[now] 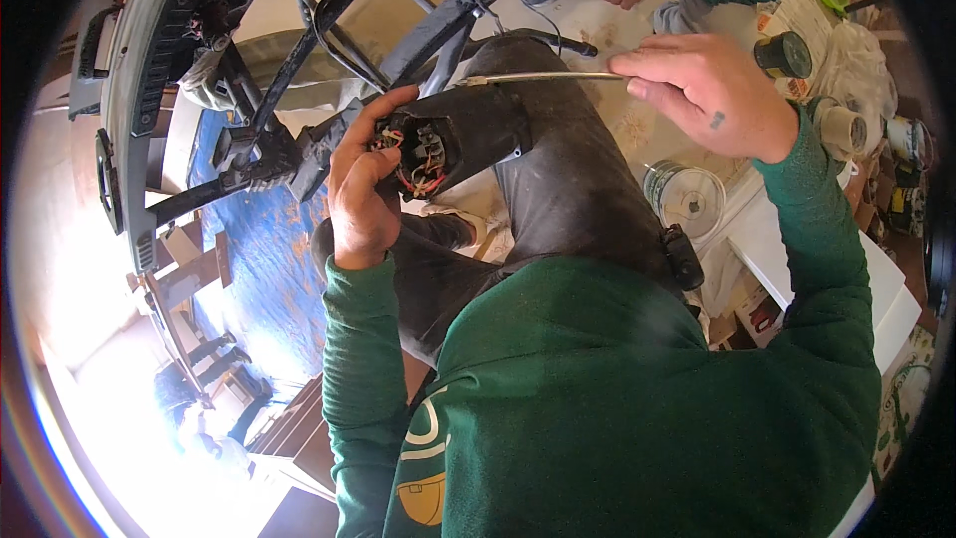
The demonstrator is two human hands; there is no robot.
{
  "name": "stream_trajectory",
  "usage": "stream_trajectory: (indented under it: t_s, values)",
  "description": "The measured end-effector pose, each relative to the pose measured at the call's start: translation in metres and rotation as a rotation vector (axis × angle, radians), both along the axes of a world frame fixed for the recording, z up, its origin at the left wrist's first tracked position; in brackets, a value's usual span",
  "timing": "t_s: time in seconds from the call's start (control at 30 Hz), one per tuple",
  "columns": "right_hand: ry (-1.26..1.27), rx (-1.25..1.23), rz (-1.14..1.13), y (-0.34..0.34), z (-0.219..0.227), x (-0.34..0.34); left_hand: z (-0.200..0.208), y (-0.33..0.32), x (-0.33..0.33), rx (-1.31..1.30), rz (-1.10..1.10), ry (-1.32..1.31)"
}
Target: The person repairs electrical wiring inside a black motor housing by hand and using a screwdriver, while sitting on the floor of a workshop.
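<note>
Gripping a black housing by its open end, the left hand curled beside exposed wires in the head view, the right hand pinched a thin rod whose far end lay at the housing's upper edge, beside the dark trousers

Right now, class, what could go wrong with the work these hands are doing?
The thin rod in the right hand might slip toward the left hand, which is close to its far end. The exposed wires at the open end of the black housing could snag or be tugged if that hand shifts.
</note>
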State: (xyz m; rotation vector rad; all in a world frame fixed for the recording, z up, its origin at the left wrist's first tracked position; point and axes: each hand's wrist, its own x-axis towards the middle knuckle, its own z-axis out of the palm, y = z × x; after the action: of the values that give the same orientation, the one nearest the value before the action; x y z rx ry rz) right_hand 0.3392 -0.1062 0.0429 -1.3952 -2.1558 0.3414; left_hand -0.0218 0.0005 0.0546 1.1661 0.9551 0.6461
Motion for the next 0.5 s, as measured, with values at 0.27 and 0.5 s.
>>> stream_trajectory:
  t_s: [0.27,0.5]
  values:
    - [0.529,-0.259,-0.079,0.005,-0.02,-0.08,0.005,-0.001,0.009,0.005,-0.013,-0.065]
    - [0.631,-0.393,-0.112,-0.003,-0.01,-0.071,-0.001,0.01,-0.021,0.141,-0.27,-0.156]
